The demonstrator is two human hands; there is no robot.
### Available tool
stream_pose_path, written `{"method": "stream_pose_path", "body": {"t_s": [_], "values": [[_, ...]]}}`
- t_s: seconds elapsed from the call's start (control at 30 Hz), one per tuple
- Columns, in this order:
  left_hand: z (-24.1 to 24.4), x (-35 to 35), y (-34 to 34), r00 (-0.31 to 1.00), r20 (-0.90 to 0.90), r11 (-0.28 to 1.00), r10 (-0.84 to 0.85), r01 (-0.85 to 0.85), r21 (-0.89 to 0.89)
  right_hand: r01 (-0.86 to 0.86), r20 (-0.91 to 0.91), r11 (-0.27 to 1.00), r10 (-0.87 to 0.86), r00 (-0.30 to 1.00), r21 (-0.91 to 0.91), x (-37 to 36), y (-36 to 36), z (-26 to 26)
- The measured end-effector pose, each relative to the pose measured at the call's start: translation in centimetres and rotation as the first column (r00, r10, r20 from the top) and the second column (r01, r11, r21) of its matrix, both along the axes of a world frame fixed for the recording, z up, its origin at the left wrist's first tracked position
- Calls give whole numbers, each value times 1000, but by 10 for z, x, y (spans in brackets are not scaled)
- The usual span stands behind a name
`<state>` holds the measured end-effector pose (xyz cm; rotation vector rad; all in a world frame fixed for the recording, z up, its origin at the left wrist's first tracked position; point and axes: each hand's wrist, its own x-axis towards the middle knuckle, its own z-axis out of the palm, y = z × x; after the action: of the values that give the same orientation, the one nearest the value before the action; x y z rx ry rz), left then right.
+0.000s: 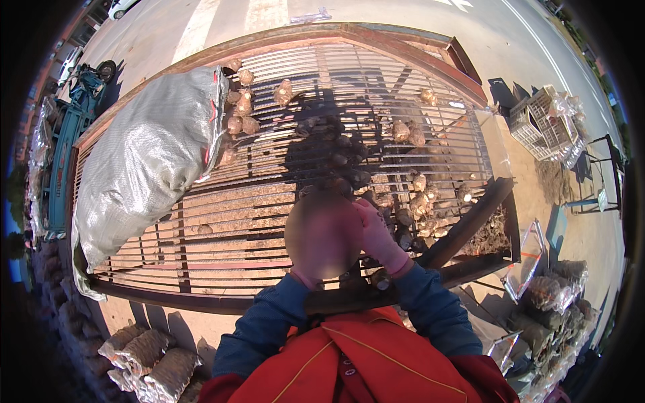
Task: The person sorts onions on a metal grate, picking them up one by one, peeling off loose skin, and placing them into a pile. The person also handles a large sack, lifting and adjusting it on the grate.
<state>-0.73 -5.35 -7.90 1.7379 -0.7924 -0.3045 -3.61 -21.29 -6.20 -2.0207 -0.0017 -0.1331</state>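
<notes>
Both my hands wear pink gloves, low over the middle of a metal-bar sorting rack (pixel 227 221). A blurred round patch covers most of my left hand (pixel 305 278); only its wrist edge shows. My right hand (pixel 378 234) has curled fingers reaching into the same patch, so whatever it grips is hidden. Several brown taro corms (pixel 421 204) lie on the bars just right of my right hand. In my shadow, more corms (pixel 340 158) spread beyond my hands. A large silver woven sack (pixel 151 146) lies on the rack's left side, with several corms (pixel 243 106) at its mouth.
A dark bar (pixel 468 221) crosses the rack's right corner, beside root debris (pixel 491 234). Plastic crates (pixel 541 123) stand on the ground at right. Filled clear bags sit at lower left (pixel 166 367) and lower right (pixel 549 322). A blue three-wheeled cart (pixel 65 156) is parked at left.
</notes>
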Motion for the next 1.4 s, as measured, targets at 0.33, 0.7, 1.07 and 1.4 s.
{"method": "stream_pose_path", "body": {"t_s": [0.33, 0.7, 1.07, 1.4], "values": [[42, 2, 5, 971, -4, 971, -240, 240, -16, 472, -435, 476, -194, 879, 742, -11, 10, -1], [-17, 83, 0, 755, 644, 680, -123, -409, 609, 479, -458, 480, -170, 873, 735, -56, -35, -5], [26, 34, 10, 778, -597, 975, -196, 91, -201, 79, -40, 917, -69, 997, 392, -5, 0, 8], [42, 11, -4, 958, -238, 985, -157, 168, 26, 194, -196, 892, -122, 973, 409, -23, 5, 23]]}}
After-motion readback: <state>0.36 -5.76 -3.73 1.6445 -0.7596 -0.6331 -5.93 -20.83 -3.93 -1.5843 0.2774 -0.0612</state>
